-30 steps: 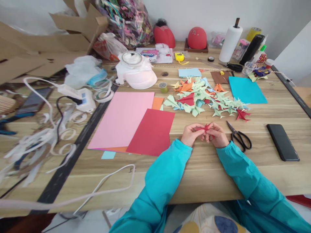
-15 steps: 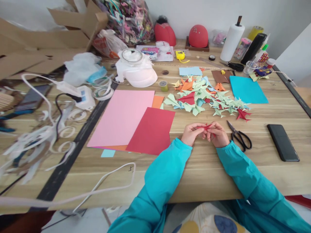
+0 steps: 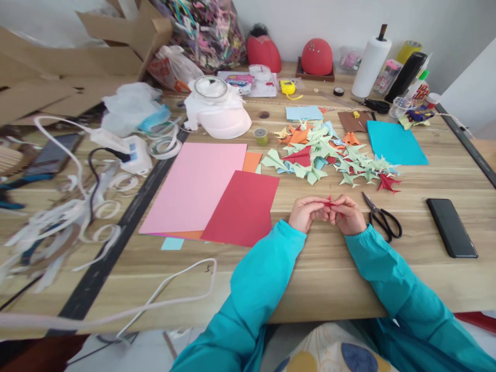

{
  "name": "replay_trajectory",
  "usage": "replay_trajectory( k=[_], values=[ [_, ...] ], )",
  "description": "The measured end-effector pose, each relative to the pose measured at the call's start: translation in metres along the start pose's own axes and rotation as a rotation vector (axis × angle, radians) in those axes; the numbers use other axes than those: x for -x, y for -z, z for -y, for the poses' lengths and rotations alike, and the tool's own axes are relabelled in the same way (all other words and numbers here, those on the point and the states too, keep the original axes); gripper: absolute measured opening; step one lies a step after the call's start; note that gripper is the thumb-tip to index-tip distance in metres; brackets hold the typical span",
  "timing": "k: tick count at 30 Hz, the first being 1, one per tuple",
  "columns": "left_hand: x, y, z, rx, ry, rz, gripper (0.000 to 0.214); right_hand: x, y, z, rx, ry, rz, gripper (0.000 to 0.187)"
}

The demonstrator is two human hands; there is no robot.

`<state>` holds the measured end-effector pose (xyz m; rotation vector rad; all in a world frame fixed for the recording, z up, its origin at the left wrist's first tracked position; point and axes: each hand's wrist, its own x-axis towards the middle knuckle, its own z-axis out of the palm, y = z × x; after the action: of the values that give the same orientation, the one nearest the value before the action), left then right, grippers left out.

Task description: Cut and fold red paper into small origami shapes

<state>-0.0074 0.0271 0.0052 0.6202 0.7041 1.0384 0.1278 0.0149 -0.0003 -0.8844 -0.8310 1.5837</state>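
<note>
A small folded piece of red paper [image 3: 328,203] is pinched between both my hands over the near part of the table. My left hand [image 3: 306,213] grips its left side, and my right hand [image 3: 347,214] grips its right side; the fingers hide much of it. Just right of my right hand lie black-handled scissors [image 3: 383,217], partly spread. Beyond the hands is a heap of folded paper figures [image 3: 321,152], mostly pale green with some red, orange and blue. A red sheet [image 3: 242,209] rests left of my left hand, overlapping a pink sheet [image 3: 197,186].
A black phone [image 3: 452,227] lies at the right. Blue paper [image 3: 397,143] and a paper roll [image 3: 371,67] are farther back. On the left are a power strip [image 3: 134,155], white strips and a cable [image 3: 174,299]. A cardboard box [image 3: 96,62] fills the back left corner.
My fingers have shifted slightly on the folded red paper, and a small point of it now stands up between them. Both arms stay in place.
</note>
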Motion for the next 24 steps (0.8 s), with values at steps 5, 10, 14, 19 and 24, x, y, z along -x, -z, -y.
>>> replay_trajectory(
  k=[5,10,14,19,24],
  values=[
    [0.0004,0.001,-0.0008,-0.01,-0.026,0.013,0.02,-0.0003,-0.0006,0.0027,0.002,0.016,-0.014,0.012],
    [0.0003,0.0015,-0.0001,-0.058,-0.06,-0.026,0.02,-0.0007,0.0005,0.0035,0.013,0.021,-0.009,0.011],
    [-0.0006,0.0031,0.0005,-0.046,-0.053,-0.02,0.02,-0.0014,0.0019,0.0025,0.007,0.019,-0.005,0.011],
    [-0.0012,0.0055,-0.0006,-0.056,-0.036,-0.006,0.021,-0.0018,0.0026,0.002,0.019,0.01,-0.025,0.012],
    [-0.0009,0.0053,-0.0014,-0.045,-0.028,-0.02,0.021,-0.0015,0.0011,0.0029,0.019,0.002,-0.033,0.012]
  ],
)
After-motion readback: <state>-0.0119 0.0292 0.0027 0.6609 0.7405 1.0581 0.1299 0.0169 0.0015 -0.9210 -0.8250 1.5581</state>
